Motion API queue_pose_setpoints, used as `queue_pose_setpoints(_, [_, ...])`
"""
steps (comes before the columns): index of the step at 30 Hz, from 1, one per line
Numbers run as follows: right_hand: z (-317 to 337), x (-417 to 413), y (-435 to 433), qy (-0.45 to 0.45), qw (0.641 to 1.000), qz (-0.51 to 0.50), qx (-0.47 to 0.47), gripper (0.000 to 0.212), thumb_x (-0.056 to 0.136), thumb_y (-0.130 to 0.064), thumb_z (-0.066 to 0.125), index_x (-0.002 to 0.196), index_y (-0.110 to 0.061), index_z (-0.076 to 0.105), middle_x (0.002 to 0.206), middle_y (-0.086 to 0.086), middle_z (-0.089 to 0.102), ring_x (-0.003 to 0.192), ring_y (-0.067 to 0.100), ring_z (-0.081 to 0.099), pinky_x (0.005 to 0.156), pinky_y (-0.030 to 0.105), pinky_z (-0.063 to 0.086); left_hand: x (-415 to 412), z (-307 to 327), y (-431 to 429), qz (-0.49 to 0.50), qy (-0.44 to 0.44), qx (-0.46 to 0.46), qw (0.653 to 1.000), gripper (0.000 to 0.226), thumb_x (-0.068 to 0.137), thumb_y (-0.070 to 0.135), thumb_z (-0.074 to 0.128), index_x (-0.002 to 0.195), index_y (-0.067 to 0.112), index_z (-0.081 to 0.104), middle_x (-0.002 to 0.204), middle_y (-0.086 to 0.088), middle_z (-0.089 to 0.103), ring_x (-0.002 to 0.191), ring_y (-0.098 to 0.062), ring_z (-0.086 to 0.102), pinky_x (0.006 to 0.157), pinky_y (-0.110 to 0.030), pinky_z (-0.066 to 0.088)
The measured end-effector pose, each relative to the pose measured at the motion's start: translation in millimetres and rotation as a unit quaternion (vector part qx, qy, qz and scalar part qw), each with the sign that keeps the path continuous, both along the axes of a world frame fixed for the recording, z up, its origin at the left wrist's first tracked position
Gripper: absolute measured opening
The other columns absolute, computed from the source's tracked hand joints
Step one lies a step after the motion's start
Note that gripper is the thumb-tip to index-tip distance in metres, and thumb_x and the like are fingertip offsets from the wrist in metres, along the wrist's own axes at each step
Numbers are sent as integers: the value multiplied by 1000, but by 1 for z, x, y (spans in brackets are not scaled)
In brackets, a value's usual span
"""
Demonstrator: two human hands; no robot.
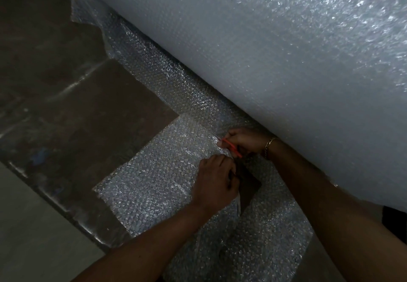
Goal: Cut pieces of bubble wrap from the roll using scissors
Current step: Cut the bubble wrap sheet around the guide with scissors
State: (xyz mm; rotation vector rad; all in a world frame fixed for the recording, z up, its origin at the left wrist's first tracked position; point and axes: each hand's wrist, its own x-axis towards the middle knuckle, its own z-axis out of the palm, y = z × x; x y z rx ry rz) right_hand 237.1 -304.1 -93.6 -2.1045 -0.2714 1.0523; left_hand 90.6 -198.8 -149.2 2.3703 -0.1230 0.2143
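Nearest the person, the unrolled bubble wrap sheet [154,182] lies flat on the brown floor [88,105]. It is clear, covered in small bubbles and glinting in dim light. A dark wedge of floor shows through a cut in it just right of the left hand [214,178]. That hand's fingers are curled, pinching the sheet's cut edge.

Just beyond, the right hand [244,140], with a chain bracelet [269,144] at the wrist, is closed round the orange handles of the scissors [232,147]. The blades are hidden among fingers and plastic, so their spread cannot be told.

Behind the hands, the pale roll [264,50] fills the upper right, and the picture's top and right edges cut it off. The sheet runs along its foot to a ragged far end near the top left. A lighter floor strip [22,226] occupies the lower left corner.
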Motion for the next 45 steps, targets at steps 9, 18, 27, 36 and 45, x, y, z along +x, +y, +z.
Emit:
queue_pose_setpoints(9, [-1,-1,-8,17,1000,-7,19,18,87,-13,75,77,-15,61,56,-1,63,46,6,55,46,20,38,0,-2,1,-1,-5,5,1000,12,79,29,55,88,21,56,90,5,56,92,-20,54,79,-43,42])
queue_pose_setpoints(18, [5,7,8,-11,999,32,-23,39,89,-39,73,63,-15,56,54,5,59,39,8,47,39,16,32,0,0,0,-1,-1,4,1000,14,76,29,57,87,21,56,90,6,55,92,-19,54,78,-41,40])
queue_pose_setpoints(27, [0,3,-1,13,1000,-4,24,22,84,-15,79,76,-12,59,59,4,59,47,10,50,41,16,37,0,1,-1,4,-4,6,1000,12,76,28,56,85,20,56,89,4,55,91,-21,55,78,-45,43])
queue_pose_setpoints(36, [9,7,11,-11,999,31,-31,35,88,-34,74,68,-10,59,57,6,58,42,8,50,42,15,35,0,0,0,5,10,5,1000,12,75,29,58,85,23,55,89,7,53,92,-17,52,80,-41,41])
queue_pose_setpoints(45, [5,4,7,-13,1000,2,4,26,84,-25,79,87,-6,61,62,10,61,45,10,50,43,19,36,0,0,0,3,0,6,1000,12,75,29,59,85,23,54,89,7,54,91,-18,53,79,-41,42])
